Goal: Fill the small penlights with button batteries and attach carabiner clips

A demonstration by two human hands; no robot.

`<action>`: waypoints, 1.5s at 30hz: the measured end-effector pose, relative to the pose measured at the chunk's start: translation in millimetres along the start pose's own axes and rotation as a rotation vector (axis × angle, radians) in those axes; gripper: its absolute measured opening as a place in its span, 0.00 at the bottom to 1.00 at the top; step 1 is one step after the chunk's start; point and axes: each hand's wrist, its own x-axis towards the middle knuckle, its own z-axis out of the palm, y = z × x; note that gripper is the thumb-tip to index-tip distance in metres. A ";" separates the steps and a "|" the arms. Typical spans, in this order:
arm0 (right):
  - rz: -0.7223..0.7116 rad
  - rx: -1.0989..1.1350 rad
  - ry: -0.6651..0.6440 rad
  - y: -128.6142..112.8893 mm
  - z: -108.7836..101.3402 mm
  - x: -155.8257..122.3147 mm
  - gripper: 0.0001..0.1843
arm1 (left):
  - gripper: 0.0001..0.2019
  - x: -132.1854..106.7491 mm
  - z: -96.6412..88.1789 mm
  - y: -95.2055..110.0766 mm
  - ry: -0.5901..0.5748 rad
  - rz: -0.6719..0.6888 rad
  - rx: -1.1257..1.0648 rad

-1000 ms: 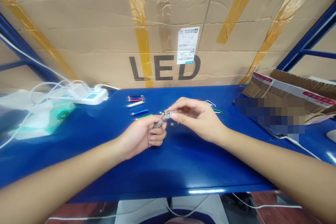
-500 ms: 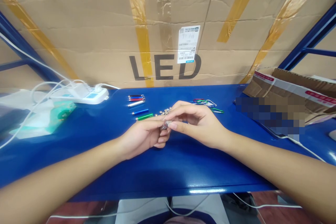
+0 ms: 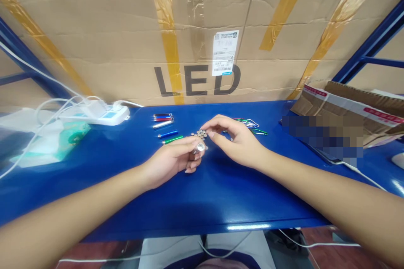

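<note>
My left hand (image 3: 176,157) is closed around a small silver metal tube (image 3: 200,147), whose round open end faces up towards me. Just beyond it on the blue table lies a loose pile of small round button cells (image 3: 200,134). At the right edge of that pile is my right hand (image 3: 235,138), its thumb and index finger pinched at a button cell; the fingertips partly cover it. Left of the pile lie a green tube (image 3: 173,139) and a blue tube (image 3: 168,134). Behind them are several slim tubes (image 3: 163,120) with small rings, in black, red and silver.
Coloured carabiners (image 3: 251,124) lie behind my right hand. A white power strip (image 3: 110,115) with cables and a green-and-white packet (image 3: 67,136) are at left. An open cardboard box (image 3: 347,113) stands at right. A large carton (image 3: 126,42) forms the back wall of the table (image 3: 236,206).
My right hand has moved away from the tube, forward to the button cells. My left hand still holds the tube, now with its open end showing.
</note>
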 end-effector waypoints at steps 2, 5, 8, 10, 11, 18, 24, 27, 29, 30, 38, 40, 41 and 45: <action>-0.019 -0.199 -0.031 8.9 -1.7 1.4 0.10 | 0.12 0.2 -0.3 -0.1 0.009 0.004 0.035; -0.012 -0.439 -0.153 20.4 -4.7 1.4 0.14 | 0.12 0.8 -1.7 -1.0 0.022 0.021 0.099; 0.027 -0.587 -0.254 26.9 -6.3 0.0 0.16 | 0.12 1.3 -3.3 -2.0 0.024 0.035 0.146; 0.039 -0.640 -0.293 28.5 -6.5 -0.5 0.16 | 0.12 1.2 -4.1 -2.6 0.018 0.042 0.157; 0.043 -0.657 -0.308 28.8 -6.6 -0.5 0.15 | 0.12 1.1 -4.3 -2.8 0.012 0.046 0.162; 0.076 -0.650 -0.331 27.3 -8.6 1.4 0.09 | 0.13 1.2 -3.5 -3.0 -0.014 0.066 0.197; 0.057 -0.587 -0.326 28.7 -8.5 1.6 0.07 | 0.12 2.1 -4.0 -1.9 0.061 0.069 0.186; 0.046 -0.539 -0.317 27.8 -7.4 1.5 0.08 | 0.11 3.1 -4.3 -1.3 0.089 0.082 0.165; 0.066 -0.535 -0.300 26.6 -7.4 1.3 0.08 | 0.10 3.6 -4.4 -1.3 0.093 0.086 0.156; 0.082 -0.550 -0.284 26.3 -7.7 1.2 0.09 | 0.10 3.7 -4.5 -1.4 0.095 0.088 0.154; 0.143 -0.652 -0.291 36.1 -11.0 2.7 0.22 | 0.10 4.1 -5.2 -1.3 0.109 0.087 0.133; 0.148 -0.638 -0.302 35.5 -10.4 3.3 0.22 | 0.10 4.4 -5.9 -1.2 0.106 0.088 0.127; 0.150 -0.632 -0.302 34.1 -10.0 3.6 0.20 | 0.10 4.4 -6.4 -1.1 0.105 0.088 0.124; 0.153 -0.619 -0.273 26.3 -8.9 3.8 0.15 | 0.10 4.0 -8.1 -1.5 0.101 0.091 0.116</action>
